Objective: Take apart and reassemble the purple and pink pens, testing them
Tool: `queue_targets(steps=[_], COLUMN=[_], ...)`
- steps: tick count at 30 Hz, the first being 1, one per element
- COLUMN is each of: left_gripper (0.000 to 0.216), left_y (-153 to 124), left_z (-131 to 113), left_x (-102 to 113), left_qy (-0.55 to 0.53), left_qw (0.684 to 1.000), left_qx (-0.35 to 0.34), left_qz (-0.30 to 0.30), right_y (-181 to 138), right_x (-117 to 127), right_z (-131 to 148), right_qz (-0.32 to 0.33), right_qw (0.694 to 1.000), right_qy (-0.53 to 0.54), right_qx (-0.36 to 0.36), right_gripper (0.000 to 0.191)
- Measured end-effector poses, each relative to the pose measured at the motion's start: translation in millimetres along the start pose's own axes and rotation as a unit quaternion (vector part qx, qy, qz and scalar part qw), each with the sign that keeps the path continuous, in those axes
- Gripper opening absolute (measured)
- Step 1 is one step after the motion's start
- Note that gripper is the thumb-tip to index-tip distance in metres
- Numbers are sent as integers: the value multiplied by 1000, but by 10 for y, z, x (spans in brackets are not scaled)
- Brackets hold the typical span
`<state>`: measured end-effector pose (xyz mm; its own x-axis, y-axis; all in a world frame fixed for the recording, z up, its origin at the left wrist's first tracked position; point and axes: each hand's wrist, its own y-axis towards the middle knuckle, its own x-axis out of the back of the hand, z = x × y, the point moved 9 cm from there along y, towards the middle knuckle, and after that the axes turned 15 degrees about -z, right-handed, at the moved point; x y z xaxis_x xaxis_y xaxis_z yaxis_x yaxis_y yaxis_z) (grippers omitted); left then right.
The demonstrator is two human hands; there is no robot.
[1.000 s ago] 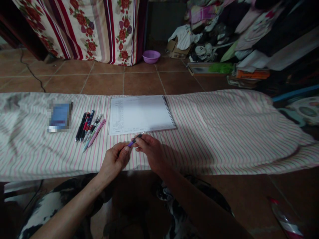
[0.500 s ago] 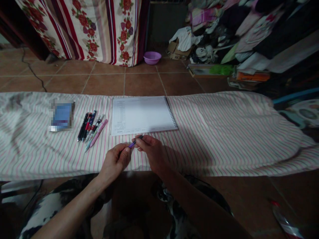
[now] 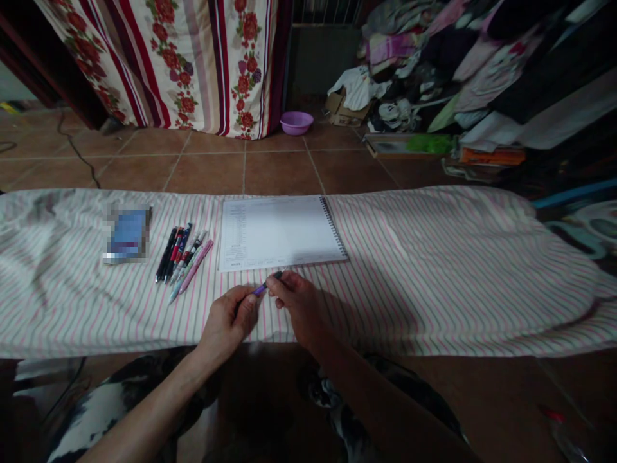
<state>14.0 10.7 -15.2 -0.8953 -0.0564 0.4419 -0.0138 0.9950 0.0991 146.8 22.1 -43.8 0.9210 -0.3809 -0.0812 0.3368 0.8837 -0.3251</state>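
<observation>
Evidently little has changed: left hand (image 3: 225,326) and right hand (image 3: 299,307) stay clamped on the pen (image 3: 261,289), one grip per end, just near of the notebook (image 3: 279,231). Cap state unclear, possibly on. Spare pens (image 3: 184,258) lie left.

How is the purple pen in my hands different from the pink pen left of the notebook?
The purple pen is gripped between the left hand and right hand; the pink pen lies untouched on the striped cloth. Fingers hide most of the purple pen; the pink pen shows full length. The purple pen is alone; the pink pen lies beside other pens. Both slant up to the right.
</observation>
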Motion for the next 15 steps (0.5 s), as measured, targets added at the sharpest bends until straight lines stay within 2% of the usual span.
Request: queue_targets(steps=[5, 10, 15], left_gripper=[29, 26, 28], left_y=[-5, 0, -10], left_z=[53, 37, 94], left_x=[-1, 9, -11], left_qy=[-3, -7, -46], left_qw=[1000, 1000, 997], left_qx=[20, 9, 55], left_qz=[-4, -8, -8], right_y=[-4, -25, -38], right_x=[14, -16, -27], right_z=[46, 68, 66], right_qz=[0, 20, 26], right_qw=[1000, 1000, 999], right_qy=[0, 17, 30], right_qx=[15, 3, -4], right_gripper=[15, 14, 14])
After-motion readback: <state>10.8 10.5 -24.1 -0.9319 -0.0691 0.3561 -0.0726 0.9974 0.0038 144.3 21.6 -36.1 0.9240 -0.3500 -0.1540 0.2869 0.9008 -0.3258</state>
